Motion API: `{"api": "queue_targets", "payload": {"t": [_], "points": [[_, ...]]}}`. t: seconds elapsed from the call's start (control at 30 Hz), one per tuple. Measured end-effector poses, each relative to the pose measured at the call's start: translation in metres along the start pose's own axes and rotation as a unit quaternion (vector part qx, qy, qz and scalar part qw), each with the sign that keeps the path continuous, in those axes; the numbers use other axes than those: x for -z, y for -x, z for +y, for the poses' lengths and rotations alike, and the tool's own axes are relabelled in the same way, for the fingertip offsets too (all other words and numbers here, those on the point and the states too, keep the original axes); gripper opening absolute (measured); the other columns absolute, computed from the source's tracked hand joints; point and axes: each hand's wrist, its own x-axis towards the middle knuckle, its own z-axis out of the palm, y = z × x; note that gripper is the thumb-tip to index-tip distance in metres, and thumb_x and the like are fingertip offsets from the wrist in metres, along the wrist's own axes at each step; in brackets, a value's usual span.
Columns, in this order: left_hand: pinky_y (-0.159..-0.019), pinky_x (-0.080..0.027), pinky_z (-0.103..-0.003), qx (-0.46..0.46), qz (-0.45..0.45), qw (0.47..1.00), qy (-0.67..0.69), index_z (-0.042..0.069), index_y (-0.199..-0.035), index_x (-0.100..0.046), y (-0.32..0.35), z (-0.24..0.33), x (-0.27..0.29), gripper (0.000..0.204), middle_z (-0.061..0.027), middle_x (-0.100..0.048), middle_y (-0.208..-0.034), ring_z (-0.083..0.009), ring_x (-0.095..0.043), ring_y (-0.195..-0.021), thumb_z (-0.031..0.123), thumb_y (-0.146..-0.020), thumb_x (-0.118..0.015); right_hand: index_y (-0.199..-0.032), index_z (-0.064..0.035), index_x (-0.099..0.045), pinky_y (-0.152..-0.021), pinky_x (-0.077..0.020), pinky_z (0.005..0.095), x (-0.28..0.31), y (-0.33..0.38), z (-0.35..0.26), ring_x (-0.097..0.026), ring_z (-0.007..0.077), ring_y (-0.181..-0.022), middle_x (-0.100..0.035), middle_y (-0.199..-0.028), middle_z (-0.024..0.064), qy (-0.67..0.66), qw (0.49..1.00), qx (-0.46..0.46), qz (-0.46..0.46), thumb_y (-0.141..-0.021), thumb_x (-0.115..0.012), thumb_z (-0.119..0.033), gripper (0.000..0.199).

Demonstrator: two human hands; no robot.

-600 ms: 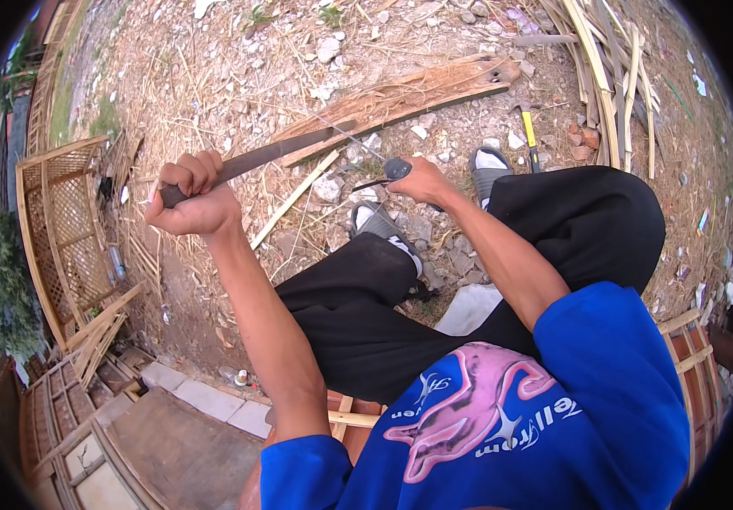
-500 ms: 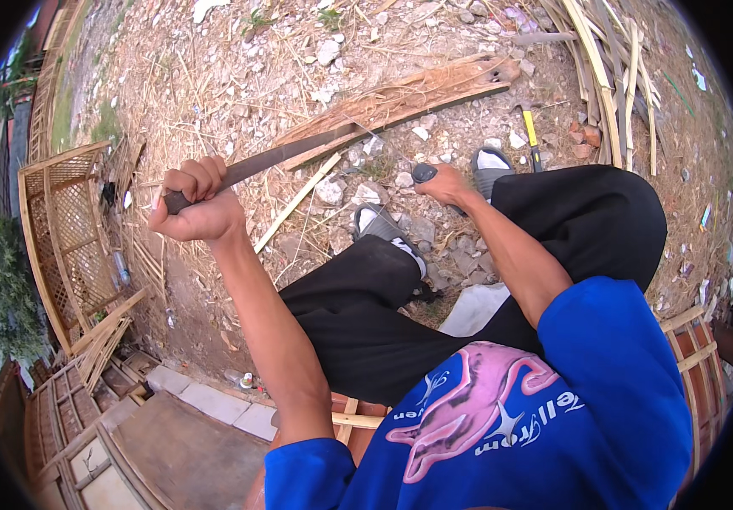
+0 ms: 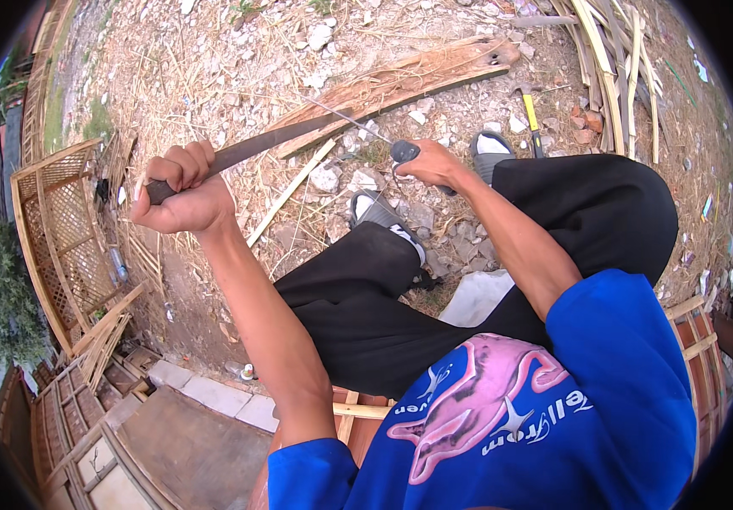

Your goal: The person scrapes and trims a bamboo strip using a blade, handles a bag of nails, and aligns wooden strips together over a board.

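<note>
My left hand (image 3: 183,189) is wrapped round the handle of a long dark machete (image 3: 268,140), whose blade slants up and right over the ground. In my right hand (image 3: 434,163) is the dark grip of a thin rod-like tool (image 3: 404,152), perhaps a sharpening rod. Its slim shaft runs up and left and crosses the machete's blade near the far end; whether they touch, I cannot tell. Beyond the blade lies a rough, weathered wooden plank (image 3: 434,72). A light wood strip (image 3: 294,191) rests on the ground below the blade.
A hammer with a yellow and black handle (image 3: 531,115) lies near my right foot (image 3: 492,146). Bundled wood strips (image 3: 613,76) lie at the far right. A lattice panel (image 3: 60,242) stands at the left. Rubble and straw cover the ground between my feet and the plank.
My right hand has moved left and slightly up with the rod, whose shaft now reaches past the blade. My left hand has shifted a little left with the machete.
</note>
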Motion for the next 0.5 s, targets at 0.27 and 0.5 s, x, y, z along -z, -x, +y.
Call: {"api": "queue_targets", "payload": {"t": [0.27, 0.5], "points": [[-0.051, -0.014, -0.032, -0.011, 0.014, 1.000, -0.011, 0.015, -0.055, -0.019, 0.002, -0.004, -0.008, 0.046, 0.0012, -0.016, -0.048, -0.0136, -0.012, -0.047, 0.049, -0.077, -0.041, -0.096, -0.0042, -0.067, -0.076, -0.0508, 0.0371, -0.001, -0.007, -0.008, -0.064, 0.0298, -0.081, -0.069, -0.090, 0.0167, 0.041, 0.999, 0.036, -0.001, -0.068, -0.070, -0.036, 0.043], [-0.051, -0.013, -0.032, -0.006, 0.027, 1.000, -0.009, 0.016, -0.054, -0.019, 0.005, -0.001, -0.002, 0.046, 0.0017, -0.015, -0.047, -0.0133, -0.011, -0.047, 0.049, -0.075, -0.042, -0.105, -0.0080, -0.066, -0.081, -0.0513, 0.0392, -0.005, -0.004, 0.004, -0.065, 0.0349, -0.089, -0.069, -0.095, 0.0196, 0.079, 0.995, 0.027, 0.054, -0.067, -0.069, -0.038, 0.048]]}}
